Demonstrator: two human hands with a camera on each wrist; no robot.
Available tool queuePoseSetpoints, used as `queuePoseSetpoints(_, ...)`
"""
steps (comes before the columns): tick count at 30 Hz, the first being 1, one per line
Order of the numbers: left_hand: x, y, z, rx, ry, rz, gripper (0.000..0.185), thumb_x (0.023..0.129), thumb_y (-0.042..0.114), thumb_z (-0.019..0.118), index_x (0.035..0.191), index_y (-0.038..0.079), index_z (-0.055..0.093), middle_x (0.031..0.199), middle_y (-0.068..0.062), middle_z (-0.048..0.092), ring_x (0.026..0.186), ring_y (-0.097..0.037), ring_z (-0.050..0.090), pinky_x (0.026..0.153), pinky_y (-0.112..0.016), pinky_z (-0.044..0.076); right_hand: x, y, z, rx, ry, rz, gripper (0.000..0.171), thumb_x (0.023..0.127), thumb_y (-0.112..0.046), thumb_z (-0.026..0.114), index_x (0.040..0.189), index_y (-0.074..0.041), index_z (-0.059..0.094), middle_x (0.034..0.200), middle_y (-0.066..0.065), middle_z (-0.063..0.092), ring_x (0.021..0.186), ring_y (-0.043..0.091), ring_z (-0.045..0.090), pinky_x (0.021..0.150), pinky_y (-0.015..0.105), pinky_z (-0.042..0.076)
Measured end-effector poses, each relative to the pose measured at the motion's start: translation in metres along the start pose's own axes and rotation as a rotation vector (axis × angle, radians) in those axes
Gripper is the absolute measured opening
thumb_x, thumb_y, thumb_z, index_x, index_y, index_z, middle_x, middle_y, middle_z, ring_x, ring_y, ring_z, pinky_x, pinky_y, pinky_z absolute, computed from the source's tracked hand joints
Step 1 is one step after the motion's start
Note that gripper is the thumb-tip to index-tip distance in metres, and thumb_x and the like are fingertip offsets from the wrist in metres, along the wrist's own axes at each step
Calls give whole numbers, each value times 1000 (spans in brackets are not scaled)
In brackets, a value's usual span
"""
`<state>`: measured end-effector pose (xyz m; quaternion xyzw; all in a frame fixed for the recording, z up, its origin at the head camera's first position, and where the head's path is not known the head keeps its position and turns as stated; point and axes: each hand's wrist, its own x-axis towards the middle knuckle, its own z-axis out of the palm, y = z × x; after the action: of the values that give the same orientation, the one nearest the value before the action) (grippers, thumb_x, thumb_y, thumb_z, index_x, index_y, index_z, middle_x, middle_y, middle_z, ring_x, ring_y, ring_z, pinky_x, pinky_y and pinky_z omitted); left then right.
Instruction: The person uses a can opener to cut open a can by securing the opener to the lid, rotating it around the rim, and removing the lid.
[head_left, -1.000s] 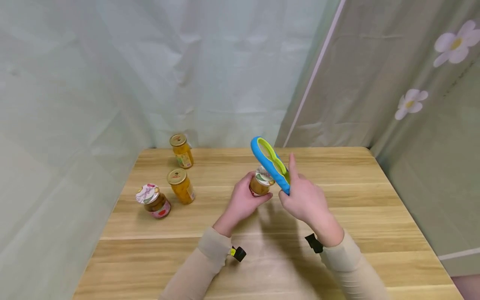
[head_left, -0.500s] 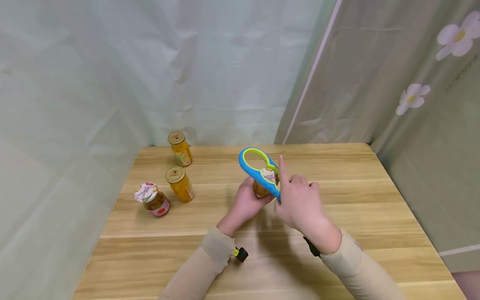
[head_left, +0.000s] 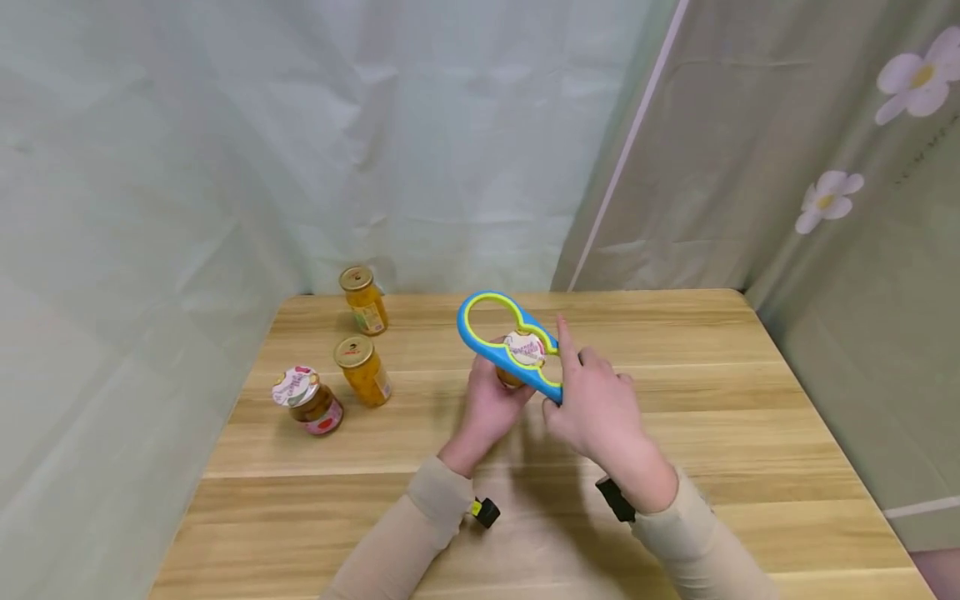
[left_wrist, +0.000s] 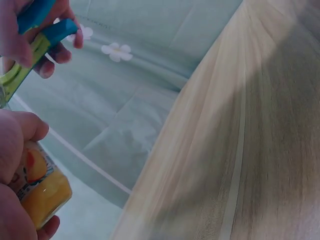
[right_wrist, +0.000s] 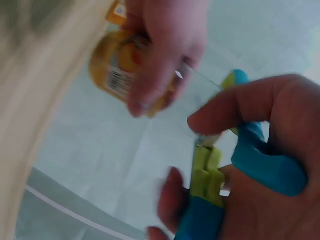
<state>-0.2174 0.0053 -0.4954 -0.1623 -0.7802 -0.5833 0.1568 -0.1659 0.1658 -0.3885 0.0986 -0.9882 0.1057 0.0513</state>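
Observation:
My left hand [head_left: 489,408] grips a small glass jar [left_wrist: 50,195] with yellow-orange contents, its fingers and thumb round the side. The jar's white patterned lid [head_left: 525,350] faces up. My right hand [head_left: 600,408] holds a blue jar opener [head_left: 517,371] with a lime-green lining and several joined round openings. Its index finger points straight out along the tool's edge. In the head view the lid shows through the middle opening; the right wrist view has the opener [right_wrist: 202,220] close to the lid end, and I cannot tell whether they touch.
On the left of the wooden table [head_left: 720,400] stand a jar with a white patterned lid [head_left: 315,408] and two gold-lidded jars, a nearer one [head_left: 367,379] and a farther one [head_left: 367,308]. A pale curtain [head_left: 450,150] hangs behind the table.
The jar opener has swung left and tipped flatter, so it now lies over the held jar's lid in the head view. My left hand has shifted slightly and keeps its grip on the jar.

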Motion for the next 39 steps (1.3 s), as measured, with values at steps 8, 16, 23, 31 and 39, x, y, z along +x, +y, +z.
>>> queuePoseSetpoints(8, 0, 1, 3, -75, 12, 11, 58, 83, 0, 88, 133, 13, 63, 127, 0, 69, 123, -20, 61, 111, -48, 46, 7, 9, -3, 22, -22, -94, 95, 86, -15, 72, 169, -7, 25, 79, 10, 58, 54, 22, 51, 47, 39, 46)
queuePoseSetpoints(16, 0, 3, 6, -166, -55, -43, 59, 84, -5, 84, 136, 14, 63, 129, 1, 69, 124, -18, 63, 113, -48, 46, 13, 20, -10, 9, -84, -133, 93, 86, -14, 72, 168, -11, 28, 71, 4, 52, 52, 19, 50, 46, 34, 42)
queuePoseSetpoints(23, -1, 3, 6, -194, -143, -114, 57, 87, 0, 84, 138, 13, 62, 132, 1, 69, 127, -17, 62, 113, -46, 47, 14, 32, -13, 22, -128, -155, 94, 87, -16, 75, 168, -16, 26, 72, 2, 53, 56, 19, 51, 49, 35, 44)
queuePoseSetpoints(31, 0, 4, -4, -205, -274, -147, 58, 89, 7, 84, 140, 11, 57, 134, 0, 65, 125, -19, 60, 109, -46, 50, 17, 42, -20, 75, -179, -178, 93, 86, -10, 71, 169, -25, 32, 74, 0, 54, 59, 19, 50, 52, 34, 43)
queuePoseSetpoints(39, 4, 6, -16, -281, -400, -122, 73, 84, -2, 83, 149, 7, 50, 142, -8, 59, 131, -25, 55, 118, -47, 41, 20, 49, -26, 91, -165, -276, 93, 84, -8, 73, 167, -29, 38, 74, -2, 54, 62, 19, 49, 55, 35, 43)
